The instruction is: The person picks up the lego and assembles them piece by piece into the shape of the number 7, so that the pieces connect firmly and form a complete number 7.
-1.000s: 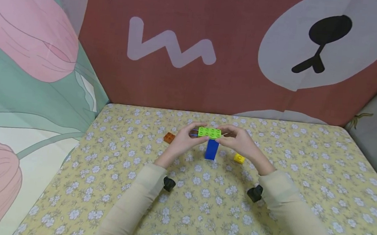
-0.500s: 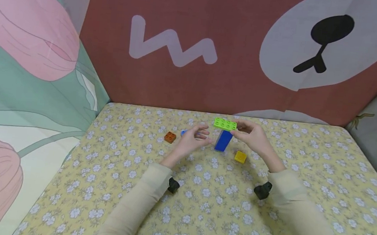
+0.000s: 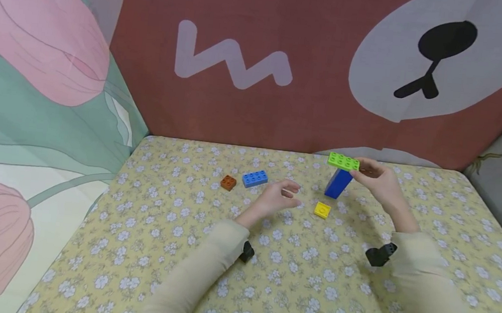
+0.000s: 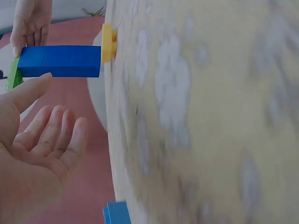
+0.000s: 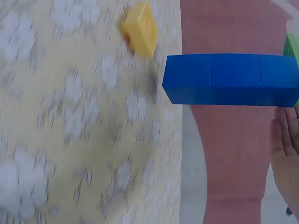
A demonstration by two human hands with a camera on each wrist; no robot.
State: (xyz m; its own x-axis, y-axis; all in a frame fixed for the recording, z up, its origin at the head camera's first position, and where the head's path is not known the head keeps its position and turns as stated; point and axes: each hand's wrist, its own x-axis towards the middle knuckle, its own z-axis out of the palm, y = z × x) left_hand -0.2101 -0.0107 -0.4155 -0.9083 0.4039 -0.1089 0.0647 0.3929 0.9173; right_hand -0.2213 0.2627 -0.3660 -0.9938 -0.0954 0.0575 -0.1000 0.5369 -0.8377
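My right hand (image 3: pixel 382 185) pinches the end of a lime-green building brick (image 3: pixel 344 162) at the right of the head view. Under that brick hangs a tilted column of three dark blue bricks (image 5: pixel 233 79), its lower end apart from the table in the right wrist view. Nothing is in my left hand (image 3: pixel 276 198), whose fingers are loosely bent in mid-air near the middle. Between the two hands, a small yellow brick (image 3: pixel 322 210) lies on the cloth. Left of my left hand lies a lighter blue brick (image 3: pixel 255 178) with studs up.
A small brown-orange brick (image 3: pixel 228 182) lies left of the lighter blue one. The table wears a yellow flowered cloth (image 3: pixel 133 246). A reddish-brown printed backdrop (image 3: pixel 237 115) rises behind its far edge.
My left hand has let go of the green brick and drawn away from it. The right hand has carried the green brick and blue column to the right. The lighter blue brick has come into full view.
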